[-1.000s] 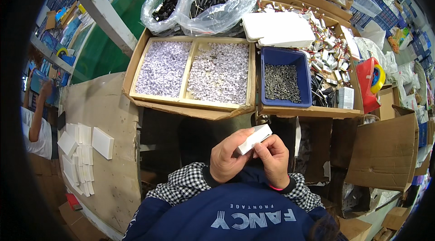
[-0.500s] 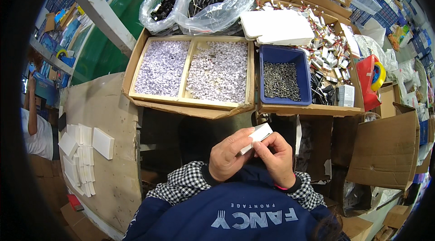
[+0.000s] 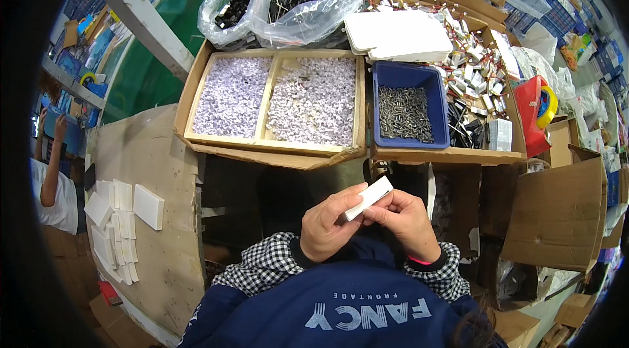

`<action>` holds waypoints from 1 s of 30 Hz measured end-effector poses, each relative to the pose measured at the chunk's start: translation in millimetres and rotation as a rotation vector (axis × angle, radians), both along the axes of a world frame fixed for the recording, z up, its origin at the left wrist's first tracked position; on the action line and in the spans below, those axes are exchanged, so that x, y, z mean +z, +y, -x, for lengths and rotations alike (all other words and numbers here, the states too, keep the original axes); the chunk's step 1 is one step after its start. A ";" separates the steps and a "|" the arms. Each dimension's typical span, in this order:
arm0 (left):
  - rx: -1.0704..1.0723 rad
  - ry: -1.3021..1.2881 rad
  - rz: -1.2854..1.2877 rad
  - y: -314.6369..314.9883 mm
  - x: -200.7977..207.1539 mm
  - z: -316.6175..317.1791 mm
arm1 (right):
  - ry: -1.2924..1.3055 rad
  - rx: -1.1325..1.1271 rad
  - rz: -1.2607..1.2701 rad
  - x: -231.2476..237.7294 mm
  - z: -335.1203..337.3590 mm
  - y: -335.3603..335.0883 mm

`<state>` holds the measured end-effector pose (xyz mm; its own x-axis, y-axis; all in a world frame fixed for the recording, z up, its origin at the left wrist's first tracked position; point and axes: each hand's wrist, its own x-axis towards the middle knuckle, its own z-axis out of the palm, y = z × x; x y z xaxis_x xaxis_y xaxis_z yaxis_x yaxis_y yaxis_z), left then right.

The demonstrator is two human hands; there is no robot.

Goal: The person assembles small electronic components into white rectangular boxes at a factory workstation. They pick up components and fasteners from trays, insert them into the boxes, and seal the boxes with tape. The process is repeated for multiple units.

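Note:
A small white rectangular case [image 3: 371, 197] is held between both hands in front of my chest, tilted with its far end up to the right. A dark slot shows on its side near that end. My left hand [image 3: 327, 225] is closed around its left side, the thumb and fingers on its faces. With thumb and fingertips, my right hand [image 3: 409, 222] pinches the lower right side. Whether a small part sits under the right fingertips is hidden. Similar white cases [image 3: 119, 230] lie stacked on the board at the left.
Ahead stands a two-section tray [image 3: 265, 112] of small white parts, beside a blue bin [image 3: 447, 106] of small metal screws. Behind are clear bags [image 3: 321, 30] of black parts, white sheets [image 3: 398, 34] and small wired white packs [image 3: 475, 73]. A tape dispenser [image 3: 529, 112] stands right. Another person [image 3: 52, 184] is far left.
The case has turned slightly more upright in my hands, and my right fingers have shifted along its side. The person at far left has moved an arm.

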<state>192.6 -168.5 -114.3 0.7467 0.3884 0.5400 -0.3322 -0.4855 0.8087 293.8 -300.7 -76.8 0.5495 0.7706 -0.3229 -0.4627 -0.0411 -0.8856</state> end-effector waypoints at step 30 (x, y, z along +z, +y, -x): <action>-0.011 0.516 1.184 -2.8 -72.2 49.5 | -0.528 0.254 0.338 -101.9 38.3 8.3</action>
